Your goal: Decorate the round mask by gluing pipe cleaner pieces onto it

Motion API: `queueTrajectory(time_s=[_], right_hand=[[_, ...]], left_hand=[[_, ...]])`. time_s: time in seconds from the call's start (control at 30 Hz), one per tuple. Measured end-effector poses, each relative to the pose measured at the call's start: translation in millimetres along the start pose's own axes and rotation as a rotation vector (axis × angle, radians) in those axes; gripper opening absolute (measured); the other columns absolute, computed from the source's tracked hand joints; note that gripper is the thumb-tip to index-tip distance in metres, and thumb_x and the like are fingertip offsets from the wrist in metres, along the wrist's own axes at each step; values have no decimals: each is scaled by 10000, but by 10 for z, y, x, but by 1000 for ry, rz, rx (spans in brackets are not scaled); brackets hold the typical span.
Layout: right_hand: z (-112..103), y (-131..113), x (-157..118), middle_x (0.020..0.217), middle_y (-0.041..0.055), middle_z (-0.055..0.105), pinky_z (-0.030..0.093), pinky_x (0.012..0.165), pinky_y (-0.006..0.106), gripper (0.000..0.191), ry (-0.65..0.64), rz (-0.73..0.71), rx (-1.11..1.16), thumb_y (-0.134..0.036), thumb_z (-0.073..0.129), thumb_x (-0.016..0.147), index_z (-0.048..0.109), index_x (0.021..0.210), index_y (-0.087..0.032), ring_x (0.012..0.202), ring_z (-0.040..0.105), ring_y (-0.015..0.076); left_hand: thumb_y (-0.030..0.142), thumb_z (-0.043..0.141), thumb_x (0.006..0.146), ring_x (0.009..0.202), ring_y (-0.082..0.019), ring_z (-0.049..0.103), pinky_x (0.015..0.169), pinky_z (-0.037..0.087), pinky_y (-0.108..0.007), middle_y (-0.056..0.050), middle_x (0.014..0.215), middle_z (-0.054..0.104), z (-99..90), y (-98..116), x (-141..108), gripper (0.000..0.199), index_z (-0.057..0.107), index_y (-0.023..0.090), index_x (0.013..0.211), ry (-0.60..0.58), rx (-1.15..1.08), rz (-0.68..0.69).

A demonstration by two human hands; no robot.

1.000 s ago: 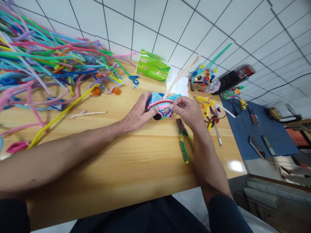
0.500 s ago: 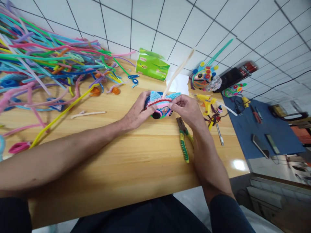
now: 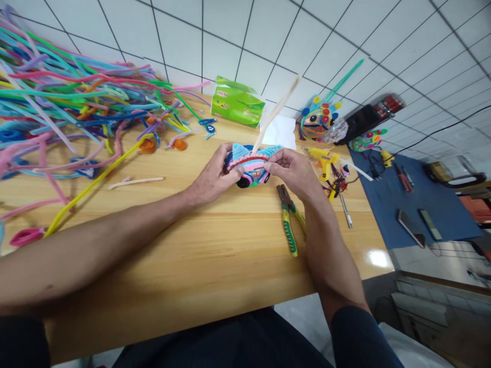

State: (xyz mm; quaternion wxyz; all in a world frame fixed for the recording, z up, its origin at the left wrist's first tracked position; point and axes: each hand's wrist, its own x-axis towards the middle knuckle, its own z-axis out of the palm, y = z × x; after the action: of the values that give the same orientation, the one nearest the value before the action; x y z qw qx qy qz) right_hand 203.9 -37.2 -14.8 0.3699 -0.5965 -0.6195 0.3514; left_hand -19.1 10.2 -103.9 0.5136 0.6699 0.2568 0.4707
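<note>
Between both hands, above the wooden table, is a colourful pipe-cleaner animal head (image 3: 253, 166) with blue pointed ears, a pink and red band and black round eyes. A long cream pipe cleaner (image 3: 276, 113) sticks up from its top. My left hand (image 3: 215, 171) wraps round its left side, the thumb pressed on the front. On the right side, my right hand (image 3: 291, 171) pinches the edge with thumb and forefinger. Pliers (image 3: 287, 220) with green and yellow handles lie on the table beside my right wrist.
A big heap of coloured pipe cleaners (image 3: 76, 102) covers the back left. Behind the hands stands a green tissue pack (image 3: 237, 105) near white paper (image 3: 279, 132). To the right are a yellow glue gun (image 3: 324, 159), a pen (image 3: 346, 210), a decorated figure (image 3: 318, 122) and a blue mat (image 3: 402, 194).
The view has shifted slightly, moving the scene a little to the left. Both hands keep their hold on the animal head, with hardly any change in finger position.
</note>
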Motion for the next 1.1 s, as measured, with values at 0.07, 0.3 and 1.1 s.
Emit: queueTrajectory(time_s=[0.07,0.3,1.1], right_hand=[[-32,20,17,819,-3,723,538,749,328,238,-41,-17,28,-415,804,816,665,862,-228,762,652,157],[-54,129,67,855,-5,700,520,744,309,255,-77,-26,74,-410,812,826,656,893,-219,784,645,144],[8,146,99,790,1,711,516,693,329,288,-45,9,153,-369,846,766,612,867,-235,739,646,165]], left_hand=[[500,720,939,1089,-255,639,991,555,-431,-86,1216,655,-1,3,5,479,539,218,1281,8,-12,-9],[539,729,943,1106,-254,669,990,583,-416,-77,1201,683,-15,14,10,469,550,226,1243,8,-97,-30],[549,735,931,1226,-283,651,1082,540,-447,-94,1318,696,-54,112,72,501,561,223,1269,-36,-107,-35]])
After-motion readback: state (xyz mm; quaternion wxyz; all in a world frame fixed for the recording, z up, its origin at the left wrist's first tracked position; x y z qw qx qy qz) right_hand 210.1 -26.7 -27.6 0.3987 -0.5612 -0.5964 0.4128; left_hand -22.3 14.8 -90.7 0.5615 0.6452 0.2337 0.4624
